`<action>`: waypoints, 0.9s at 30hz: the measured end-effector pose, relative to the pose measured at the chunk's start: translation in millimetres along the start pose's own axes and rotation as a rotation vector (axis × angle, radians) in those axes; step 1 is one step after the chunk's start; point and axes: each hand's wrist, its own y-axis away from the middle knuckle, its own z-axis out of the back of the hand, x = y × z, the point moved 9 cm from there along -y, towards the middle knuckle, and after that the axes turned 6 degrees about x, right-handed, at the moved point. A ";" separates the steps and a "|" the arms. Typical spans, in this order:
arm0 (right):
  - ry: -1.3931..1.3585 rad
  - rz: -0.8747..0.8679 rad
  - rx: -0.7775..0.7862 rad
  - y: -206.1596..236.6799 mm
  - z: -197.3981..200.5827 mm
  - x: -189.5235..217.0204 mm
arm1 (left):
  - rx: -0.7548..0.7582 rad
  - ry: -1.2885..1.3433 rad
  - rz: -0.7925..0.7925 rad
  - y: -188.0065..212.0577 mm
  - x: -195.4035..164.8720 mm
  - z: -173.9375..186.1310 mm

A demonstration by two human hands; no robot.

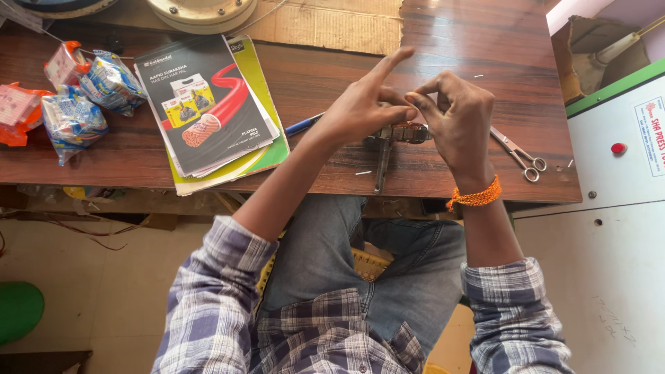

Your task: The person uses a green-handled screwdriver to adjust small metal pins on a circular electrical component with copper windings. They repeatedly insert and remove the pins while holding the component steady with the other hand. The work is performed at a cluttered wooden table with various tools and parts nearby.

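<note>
A small metal tool (pixel 398 133) on the brown wooden table (pixel 485 41) was pinched between the left hand (pixel 364 107) and right hand (pixel 457 121), apparently steadied, with silver scissors (pixel 519 154) just beside the right hand.

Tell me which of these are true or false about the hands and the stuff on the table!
1. Both hands meet above a small metal tool. True.
2. The scissors are in the left hand. False: they lie on the table, right of the right hand.
3. An orange band circles the right wrist. True.
4. The booklets lie right of the hands. False: they lie to the left.
</note>
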 end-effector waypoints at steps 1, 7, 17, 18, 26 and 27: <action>-0.012 0.002 -0.010 0.5 1.0 0.9 | 0.066 0.098 -0.048 -4.0 -5.9 -4.6; -0.078 -0.123 -0.065 27.0 5.6 10.3 | 0.307 0.182 -0.292 4.5 -30.5 -0.8; -0.514 -0.372 -0.233 102.0 -42.2 -0.1 | 0.177 -0.203 -0.278 15.1 -28.2 13.3; -0.547 -0.395 -0.256 106.3 -42.9 -4.3 | 0.168 -0.203 -0.290 16.0 -30.4 14.0; -0.442 -0.280 -0.194 104.0 -33.0 5.7 | 0.140 -0.147 -0.260 17.6 -34.5 15.3; -0.445 -0.296 -0.181 103.6 -34.7 6.5 | 0.138 -0.160 -0.259 17.7 -35.5 15.6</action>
